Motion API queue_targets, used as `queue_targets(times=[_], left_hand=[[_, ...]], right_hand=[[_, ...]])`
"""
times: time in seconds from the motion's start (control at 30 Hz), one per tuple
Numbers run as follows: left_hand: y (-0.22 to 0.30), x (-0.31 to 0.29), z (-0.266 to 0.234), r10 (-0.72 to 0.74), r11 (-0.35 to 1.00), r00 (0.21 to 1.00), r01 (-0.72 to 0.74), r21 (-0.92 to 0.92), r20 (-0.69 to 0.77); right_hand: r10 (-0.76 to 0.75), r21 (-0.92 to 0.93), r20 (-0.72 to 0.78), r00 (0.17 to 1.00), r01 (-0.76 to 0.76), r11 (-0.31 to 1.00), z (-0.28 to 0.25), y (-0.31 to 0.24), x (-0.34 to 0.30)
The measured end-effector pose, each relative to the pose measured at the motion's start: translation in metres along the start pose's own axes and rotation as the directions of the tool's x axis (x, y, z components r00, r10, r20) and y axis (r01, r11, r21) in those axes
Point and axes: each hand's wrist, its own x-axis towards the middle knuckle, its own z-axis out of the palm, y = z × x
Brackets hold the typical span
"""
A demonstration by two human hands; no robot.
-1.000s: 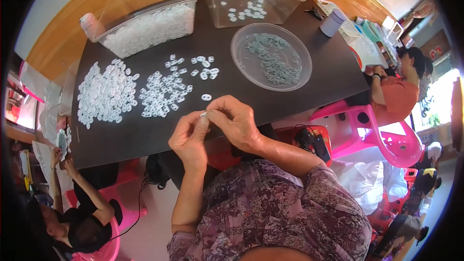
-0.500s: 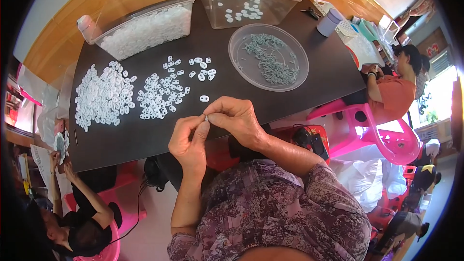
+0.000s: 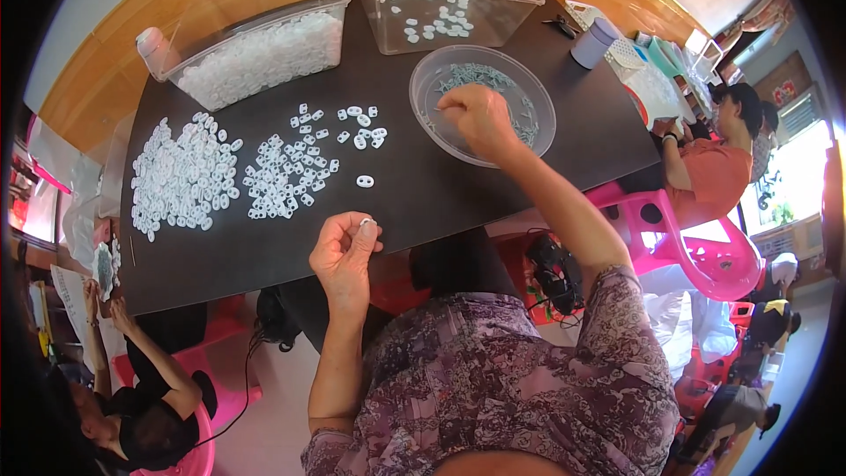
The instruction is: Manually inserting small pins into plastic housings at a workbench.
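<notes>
Closest to me is the left hand (image 3: 346, 256), just over the near edge of the dark worktop (image 3: 264, 256), thumb and fingers closed on a small white piece (image 3: 367, 221). A bit past it lies a lone white two-hole oval (image 3: 365, 182). Off to the left there's a big heap of ovals (image 3: 185, 172), with a looser cluster of white two-hole pieces (image 3: 286, 172) beside it and a little group (image 3: 361, 128) right of that. Over on the right, the right hand (image 3: 476, 115) is above a round clear tray (image 3: 425, 92) of grey-green pins (image 3: 480, 77), fingers bunched; can't tell if it's got one. Farthest back: a clear bin (image 3: 238, 9) packed with white pieces, another clear bin (image 3: 507, 22) with way fewer.
</notes>
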Motion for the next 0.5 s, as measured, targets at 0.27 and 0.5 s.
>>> queue_targets(times=[0.27, 0.5], left_hand=[[-0.004, 0.001, -0.006, 0.024, 0.999, 1.0, -0.024, -0.025, 0.007], [-0.003, 0.0, -0.004, -0.02, 0.997, 1.0, 0.019, -0.074, -0.022]], right_hand=[[-0.079, -0.314, 0.098, 0.992, 0.106, 0.943, 0.022, 0.031, 0.02], [-0.211, -0.316, 0.191, 0.959, 0.264, 0.911, 0.023, 0.039, 0.023]])
